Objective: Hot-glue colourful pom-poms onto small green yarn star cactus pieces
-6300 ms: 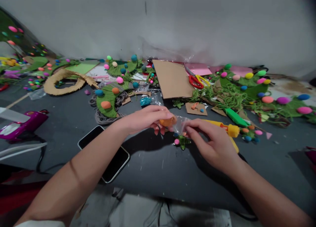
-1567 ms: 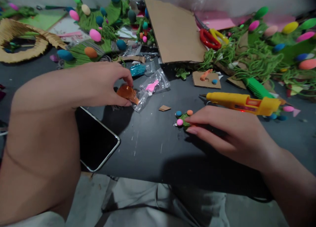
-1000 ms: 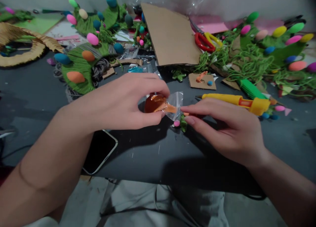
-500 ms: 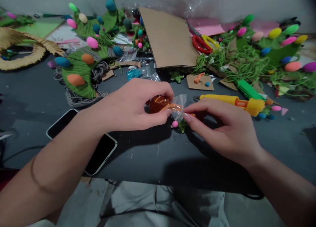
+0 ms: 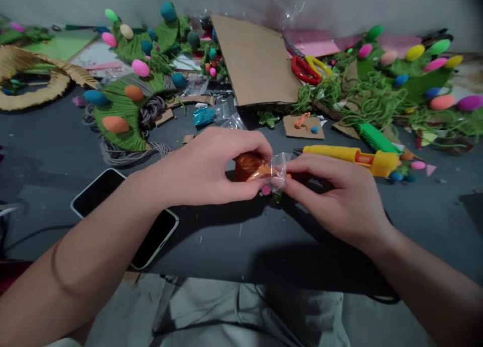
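Note:
A small clear plastic bag point(image 5: 251, 168) with orange clay-like material in it is between my two hands, above the dark table. My left hand point(image 5: 206, 166) is closed round the bag's full end, thumb below and fingers above. The fingertips of my right hand point(image 5: 335, 193) pinch the bag's clear open end, where a bit of orange shows. Just under the bag, a pink ball point(image 5: 266, 190) and a green piece point(image 5: 277, 198) are partly hidden.
A phone point(image 5: 155, 236) lies under my left forearm. Behind my right hand is a yellow glue gun point(image 5: 332, 151). Cardboard point(image 5: 256, 60), red-and-yellow scissors point(image 5: 305, 69), a green comb point(image 5: 377, 137) and yarn-wrapped pieces with coloured balls point(image 5: 121, 105) line the back.
Both hands and the bag have shifted slightly; my left hand is a little lower and further right. The bag's clear end is turned differently, and the pink ball is more covered.

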`<state>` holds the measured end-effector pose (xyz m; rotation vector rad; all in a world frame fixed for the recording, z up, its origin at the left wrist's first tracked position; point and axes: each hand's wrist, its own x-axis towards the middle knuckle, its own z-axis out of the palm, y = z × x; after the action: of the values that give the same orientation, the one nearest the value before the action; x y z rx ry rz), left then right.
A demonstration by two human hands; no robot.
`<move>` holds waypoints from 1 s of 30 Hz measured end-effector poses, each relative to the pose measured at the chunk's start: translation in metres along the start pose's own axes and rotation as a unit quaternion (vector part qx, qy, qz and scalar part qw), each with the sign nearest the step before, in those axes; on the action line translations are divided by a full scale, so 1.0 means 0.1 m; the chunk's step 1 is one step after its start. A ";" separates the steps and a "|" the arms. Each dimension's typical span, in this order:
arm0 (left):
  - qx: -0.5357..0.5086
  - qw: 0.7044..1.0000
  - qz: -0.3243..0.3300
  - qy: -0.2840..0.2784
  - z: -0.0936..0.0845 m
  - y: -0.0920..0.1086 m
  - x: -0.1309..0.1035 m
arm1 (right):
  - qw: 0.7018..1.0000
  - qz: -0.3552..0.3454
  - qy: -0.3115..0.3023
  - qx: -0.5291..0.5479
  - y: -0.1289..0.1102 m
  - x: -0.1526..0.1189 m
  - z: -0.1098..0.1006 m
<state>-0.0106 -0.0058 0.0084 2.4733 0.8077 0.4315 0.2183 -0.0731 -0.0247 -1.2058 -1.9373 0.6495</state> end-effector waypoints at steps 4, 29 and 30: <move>0.015 1.000 0.007 0.002 -0.01 -0.03 0.00 | 1.000 -0.002 0.012 -0.020 -0.03 -0.01 0.02; 0.269 0.920 -0.284 0.009 -0.60 -0.91 -0.39 | 0.999 0.015 -0.033 0.020 -0.08 -0.06 -0.08; 0.266 0.927 -0.265 0.012 -0.60 -0.96 -0.42 | 1.000 -0.002 -0.029 0.009 -0.08 -0.06 -0.08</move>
<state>-0.1138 0.0570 -0.0002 2.5549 1.7309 0.0394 0.2222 -0.0816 -0.0153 -1.1840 -1.9766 0.7045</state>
